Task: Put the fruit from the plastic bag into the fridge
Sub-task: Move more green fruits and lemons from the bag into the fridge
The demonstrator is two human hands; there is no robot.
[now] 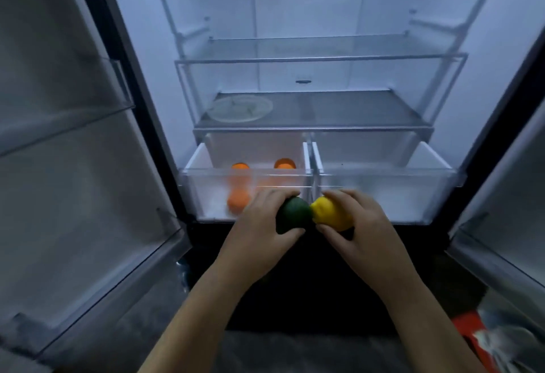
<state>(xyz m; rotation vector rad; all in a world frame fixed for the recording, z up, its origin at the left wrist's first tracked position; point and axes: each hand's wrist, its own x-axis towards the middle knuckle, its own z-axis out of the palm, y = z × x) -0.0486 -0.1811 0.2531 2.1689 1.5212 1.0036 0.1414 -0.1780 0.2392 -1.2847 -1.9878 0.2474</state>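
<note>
Green fruit: the dark green round fruit (293,215) is gripped by the left hand (259,225), fingers curled over its top and thumb beneath, just outside the front wall of the left drawer, near that drawer's front right corner.
Yellow fruit: the yellow oval, lemon-like fruit (330,213) is clasped the same way by the right hand (362,225), touching the green fruit, before the front left corner of the right drawer.
Left drawer: a clear plastic crisper drawer (247,172), pulled out, with round orange fruits (284,163) toward its back wall and left side.
Right drawer: a matching clear plastic crisper drawer (389,173), also pulled out, edge to edge with the left one.
Bag: a crinkled clear plastic bag (501,340) lies low at the right, well apart from both hands; its contents cannot be told.
Risk: both held fruits appear to be below the drawer rims and outside them. Too shallow a lift would likely knock one against a front wall and loosen the grip. Pressed together, they may also nudge each other loose, and a dropped round fruit would probably roll off across the dark floor.
</note>
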